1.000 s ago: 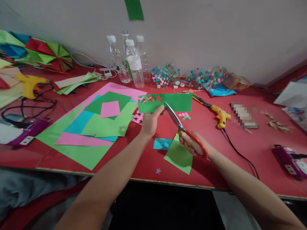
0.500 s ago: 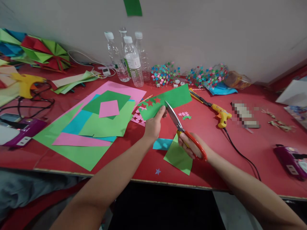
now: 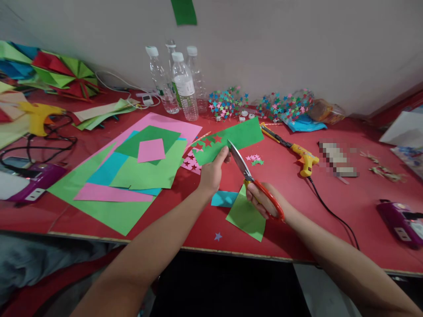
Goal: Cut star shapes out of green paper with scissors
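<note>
My left hand (image 3: 214,169) pinches the lower edge of a dark green paper strip (image 3: 246,133), which has star-shaped holes near its left end. Red and orange-handled scissors (image 3: 241,163) are in my right hand (image 3: 259,198), fingers wrapped round the handles. Their blade tips point up and left, meeting the strip beside my left thumb. Under my right hand lies a light green paper piece (image 3: 246,220), with a blue paper piece (image 3: 224,199) to its left. Cut-out pink and green stars (image 3: 255,159) lie right of the blades. Pink paper with star holes (image 3: 191,164) sits left of my left hand.
Stacked coloured paper sheets (image 3: 125,215) cover the left. Plastic bottles (image 3: 185,88) stand against the wall. A yellow glue gun (image 3: 306,160) with a cord lies at right; another glue gun (image 3: 38,116) is far left. Purple power strips (image 3: 401,224) sit at both sides.
The view has shifted very slightly. Both hands, the scissors and the green strip keep almost the same positions.
</note>
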The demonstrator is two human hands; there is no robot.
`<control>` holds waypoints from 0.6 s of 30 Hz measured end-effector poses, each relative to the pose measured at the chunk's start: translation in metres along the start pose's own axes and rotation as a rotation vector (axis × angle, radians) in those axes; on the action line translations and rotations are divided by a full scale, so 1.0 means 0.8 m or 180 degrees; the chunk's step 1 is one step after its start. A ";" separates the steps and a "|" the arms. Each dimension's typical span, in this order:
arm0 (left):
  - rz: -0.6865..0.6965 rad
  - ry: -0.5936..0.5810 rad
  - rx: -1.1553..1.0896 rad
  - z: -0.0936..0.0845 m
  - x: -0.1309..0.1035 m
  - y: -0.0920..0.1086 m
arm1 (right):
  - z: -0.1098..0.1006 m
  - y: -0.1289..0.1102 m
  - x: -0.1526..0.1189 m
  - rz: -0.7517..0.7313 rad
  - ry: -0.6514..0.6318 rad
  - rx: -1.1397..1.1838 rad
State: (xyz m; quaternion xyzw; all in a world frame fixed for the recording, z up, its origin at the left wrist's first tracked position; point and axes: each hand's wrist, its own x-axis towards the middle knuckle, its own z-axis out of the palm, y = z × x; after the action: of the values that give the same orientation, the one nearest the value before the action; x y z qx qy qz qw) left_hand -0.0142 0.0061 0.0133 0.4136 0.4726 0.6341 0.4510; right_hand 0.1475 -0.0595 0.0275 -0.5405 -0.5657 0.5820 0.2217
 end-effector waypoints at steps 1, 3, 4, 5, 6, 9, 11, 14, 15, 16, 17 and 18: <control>0.0004 -0.0005 0.0013 0.000 0.000 0.001 | 0.000 0.001 0.000 -0.0005 0.0003 0.0008; -0.0002 -0.0012 0.0050 -0.001 0.001 0.002 | 0.000 0.001 0.000 -0.0016 0.0009 0.0002; -0.0001 -0.0012 0.0063 -0.001 0.001 0.001 | -0.001 0.001 0.000 -0.0023 0.0015 -0.0014; 0.0006 -0.0025 0.0070 -0.002 0.002 0.000 | -0.001 0.000 0.000 -0.0029 0.0028 -0.0032; 0.0025 -0.0044 0.0058 -0.002 0.002 -0.001 | -0.002 0.000 0.000 -0.0040 0.0038 -0.0048; 0.0126 -0.0128 -0.0085 -0.003 0.004 -0.002 | -0.003 -0.003 -0.001 -0.0081 0.0064 -0.0065; 0.0178 -0.0146 -0.0115 -0.003 0.004 0.000 | -0.004 -0.004 -0.001 -0.0122 0.0062 -0.0083; 0.0267 -0.0125 -0.0071 -0.003 0.008 0.004 | -0.005 -0.002 0.000 -0.0153 0.0044 -0.0134; 0.0302 -0.0129 -0.0088 -0.004 0.011 0.005 | -0.006 -0.001 0.001 -0.0152 0.0034 -0.0148; 0.0332 -0.0128 -0.0124 -0.005 0.013 0.005 | -0.007 0.001 0.001 -0.0155 0.0014 -0.0154; 0.0346 -0.0113 -0.0162 -0.007 0.017 0.005 | -0.008 0.003 0.002 -0.0158 -0.0017 -0.0152; 0.0352 -0.0085 -0.0185 -0.008 0.020 0.005 | -0.008 0.005 0.003 -0.0166 -0.0058 -0.0146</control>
State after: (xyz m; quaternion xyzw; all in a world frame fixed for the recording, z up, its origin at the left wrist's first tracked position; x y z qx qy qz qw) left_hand -0.0254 0.0194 0.0176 0.4343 0.4244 0.6659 0.4335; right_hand 0.1541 -0.0558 0.0247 -0.5252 -0.5948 0.5678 0.2191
